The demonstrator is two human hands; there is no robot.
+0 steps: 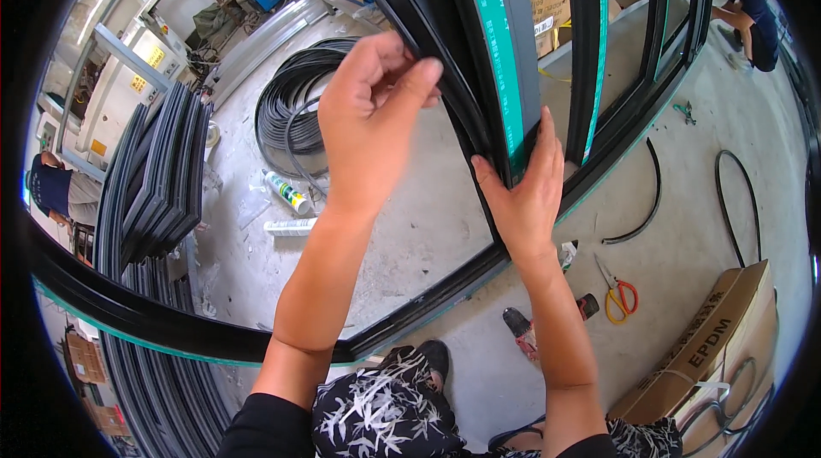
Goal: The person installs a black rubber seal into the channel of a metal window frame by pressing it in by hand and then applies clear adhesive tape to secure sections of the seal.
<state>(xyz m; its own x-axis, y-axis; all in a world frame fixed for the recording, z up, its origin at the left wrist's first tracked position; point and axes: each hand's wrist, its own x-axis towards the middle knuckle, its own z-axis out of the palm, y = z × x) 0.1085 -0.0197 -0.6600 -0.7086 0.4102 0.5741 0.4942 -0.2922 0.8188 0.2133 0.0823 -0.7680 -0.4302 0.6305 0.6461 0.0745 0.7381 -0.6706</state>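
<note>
A large black window or door frame (248,340) with green protective film stands across the view in front of me. My left hand (368,116) is closed, thumb and curled fingers pinching the edge of a black rubber sealing strip (455,86) along the upright bar. Lower down, my right hand (532,201) wraps round the foot of that upright frame bar (523,39), thumb on its left side and fingers on its right. The bar shows grey and green film. Part of what lies between my left fingertips is hidden.
On the floor lie a coil of black strip (295,107), sealant tubes (286,193), scissors (620,295), a red-black power tool (519,330) and loose black strip (654,193). A carton (684,347) stands right, stacked dark profiles (162,176) left. A person (748,17) crouches far right; another (60,189) is left.
</note>
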